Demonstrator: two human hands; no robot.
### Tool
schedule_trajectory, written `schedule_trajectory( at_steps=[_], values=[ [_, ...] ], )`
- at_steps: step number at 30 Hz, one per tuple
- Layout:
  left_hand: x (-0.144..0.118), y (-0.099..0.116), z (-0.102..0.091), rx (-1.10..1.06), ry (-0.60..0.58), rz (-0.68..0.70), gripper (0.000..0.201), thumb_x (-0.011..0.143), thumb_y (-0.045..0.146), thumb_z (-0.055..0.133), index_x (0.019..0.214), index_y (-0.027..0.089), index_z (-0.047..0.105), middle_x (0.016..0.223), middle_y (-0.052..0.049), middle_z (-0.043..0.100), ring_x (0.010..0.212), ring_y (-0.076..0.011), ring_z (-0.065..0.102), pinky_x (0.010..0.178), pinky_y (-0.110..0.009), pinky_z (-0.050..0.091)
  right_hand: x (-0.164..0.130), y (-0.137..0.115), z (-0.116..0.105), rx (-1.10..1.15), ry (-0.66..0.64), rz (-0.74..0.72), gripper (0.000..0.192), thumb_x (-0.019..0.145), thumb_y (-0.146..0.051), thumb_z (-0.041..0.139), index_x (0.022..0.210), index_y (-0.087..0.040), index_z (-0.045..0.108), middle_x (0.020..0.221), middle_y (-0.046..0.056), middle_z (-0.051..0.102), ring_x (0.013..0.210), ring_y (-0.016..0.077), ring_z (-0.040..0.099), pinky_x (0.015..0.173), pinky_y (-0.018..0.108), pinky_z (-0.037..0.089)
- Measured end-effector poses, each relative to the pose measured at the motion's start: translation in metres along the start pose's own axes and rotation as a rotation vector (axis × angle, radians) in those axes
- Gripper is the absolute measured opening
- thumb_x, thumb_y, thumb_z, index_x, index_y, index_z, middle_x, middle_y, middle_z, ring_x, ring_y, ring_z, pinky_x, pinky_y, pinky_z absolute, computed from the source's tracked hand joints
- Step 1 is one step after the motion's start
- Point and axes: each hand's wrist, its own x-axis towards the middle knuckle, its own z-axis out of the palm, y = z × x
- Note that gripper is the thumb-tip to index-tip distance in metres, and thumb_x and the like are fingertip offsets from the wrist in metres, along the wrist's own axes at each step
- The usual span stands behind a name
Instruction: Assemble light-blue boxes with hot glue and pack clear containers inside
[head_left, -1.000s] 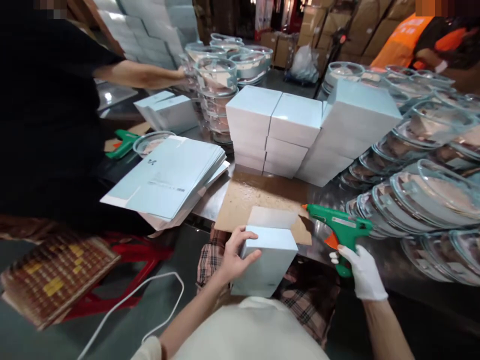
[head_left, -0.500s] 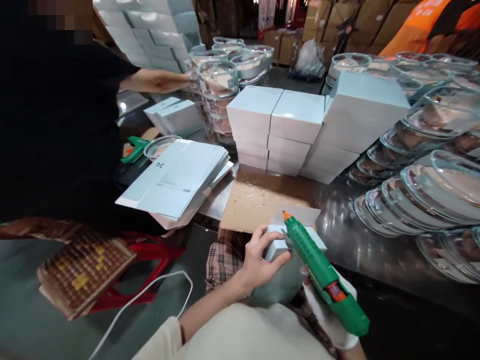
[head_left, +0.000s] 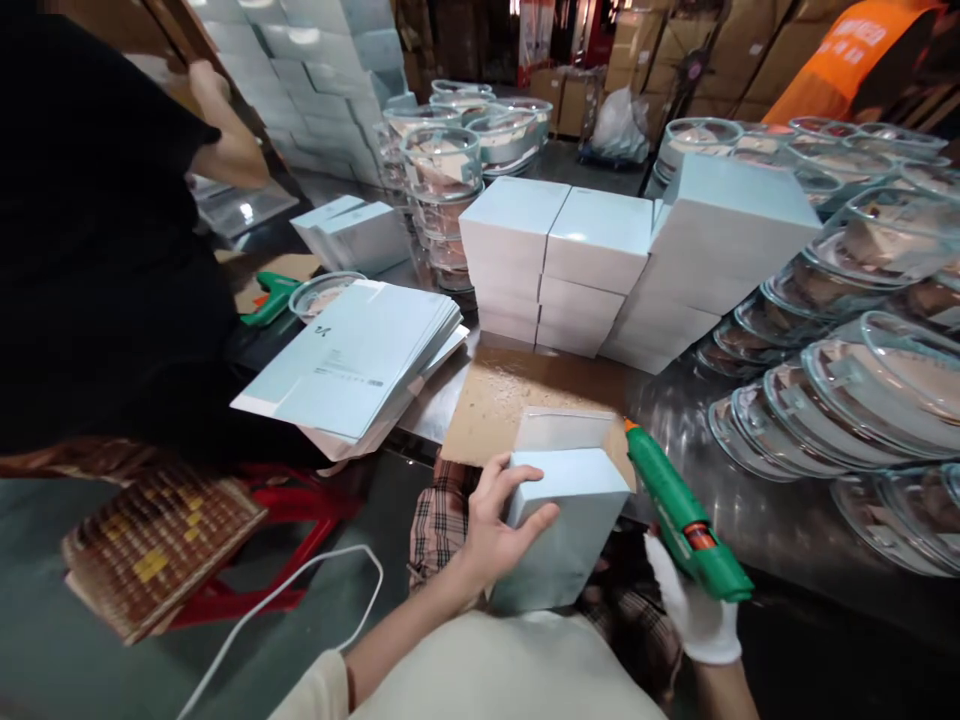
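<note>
"Head view: where's the box [head_left: 562, 540]?"
"By the table [head_left: 679, 415] edge. Left hand [head_left: 501, 520] grips it; right hand [head_left: 701, 612], the glue gun [head_left: 670, 487]."
"Any danger?"
"If that slips, its tip [head_left: 629, 425] could smear the flap [head_left: 566, 430]."

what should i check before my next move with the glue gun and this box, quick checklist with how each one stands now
1. Left hand steadying the box: ok, fingers and thumb are on it.
2. Right hand holding the glue gun: ok.
3. Nozzle clear of the left hand: ok, they are apart.
4. Flap closed: not ok, it stands open at the box's far edge.
5. Glue on the flap: cannot tell, no bead is clearly visible.
6. Nozzle touching the flap: cannot tell from this angle.
</note>
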Motion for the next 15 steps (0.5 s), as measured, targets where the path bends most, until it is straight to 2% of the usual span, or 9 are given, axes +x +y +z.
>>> schedule_trajectory(
  at_steps=[2,5,7,8,10,12,14,15],
  values=[
    [0.0,-0.003,-0.006,-0.028,-0.014,-0.043,0.033,0.092,0.049,0.076,0.112,0.024,0.073,0.114,-0.01,0.069,0.115,-0.0279,0.064,0.098,-0.039,0.052,0.016,-0.001,-0.002,0.024,-0.03,0.089,0.044,0.071,-0.066,0.076,0.082,-0.023,0.074,0.075,0.01,0.075,0.068,0.0278,0.071,0.069,0.043,0.063],
    [0.0,-0.005,-0.01,-0.09,-0.039,-0.103,0.036,0.091,0.052,0.077,0.112,0.023,0.073,0.117,-0.011,0.068,0.115,-0.0284,0.064,0.1,-0.04,0.051,0.046,-0.008,0.001,0.108,-0.212,0.314,0.063,0.082,-0.074,0.058,0.096,-0.016,0.078,0.062,0.006,0.068,0.045,0.018,0.057,0.044,0.031,0.049],
    [0.001,-0.006,-0.012,-0.134,-0.043,-0.116,0.038,0.091,0.054,0.076,0.112,0.023,0.072,0.118,-0.011,0.067,0.114,-0.0281,0.064,0.1,-0.04,0.05,0.068,-0.013,-0.002,0.127,-0.299,0.43,0.068,0.086,-0.073,0.049,0.096,-0.013,0.079,0.063,0.009,0.07,0.044,0.0176,0.057,0.043,0.03,0.046],
    [0.001,-0.007,-0.012,-0.152,-0.044,-0.113,0.038,0.091,0.055,0.076,0.112,0.023,0.072,0.117,-0.01,0.067,0.114,-0.0281,0.064,0.1,-0.04,0.05,0.077,-0.016,-0.007,0.107,-0.312,0.453,0.066,0.087,-0.071,0.049,0.09,-0.012,0.079,0.063,0.011,0.071,0.046,0.0188,0.06,0.044,0.03,0.048],
    [0.002,-0.008,-0.012,-0.178,-0.045,-0.102,0.039,0.091,0.056,0.076,0.111,0.023,0.071,0.115,-0.01,0.066,0.115,-0.0283,0.063,0.099,-0.039,0.05,0.09,-0.025,-0.02,0.022,-0.295,0.46,0.055,0.085,-0.064,0.059,0.069,-0.015,0.076,0.057,0.012,0.069,0.048,0.0207,0.062,0.045,0.03,0.048],
    [0.003,-0.008,-0.011,-0.187,-0.062,-0.101,0.041,0.09,0.057,0.076,0.11,0.022,0.071,0.114,-0.01,0.066,0.115,-0.0287,0.063,0.098,-0.039,0.05,0.093,-0.038,-0.031,-0.072,-0.197,0.395,0.042,0.079,-0.056,0.073,0.06,-0.019,0.073,0.056,0.01,0.069,0.053,0.0222,0.065,0.048,0.03,0.048],
    [0.004,-0.007,-0.009,-0.195,-0.093,-0.101,0.044,0.09,0.06,0.076,0.109,0.021,0.071,0.115,-0.01,0.065,0.114,-0.0288,0.064,0.099,-0.04,0.05,0.087,-0.055,-0.029,-0.116,-0.075,0.242,0.031,0.075,-0.053,0.081,0.076,-0.022,0.081,0.078,0.009,0.079,0.074,0.0253,0.073,0.061,0.031,0.055],
    [0.004,-0.006,-0.008,-0.204,-0.111,-0.095,0.045,0.089,0.061,0.075,0.109,0.021,0.071,0.115,-0.01,0.064,0.112,-0.0285,0.064,0.099,-0.041,0.05,0.081,-0.064,-0.023,-0.089,-0.072,0.16,0.033,0.074,-0.054,0.083,0.09,-0.024,0.084,0.095,0.008,0.082,0.089,0.0269,0.075,0.072,0.032,0.058]
  ],
)
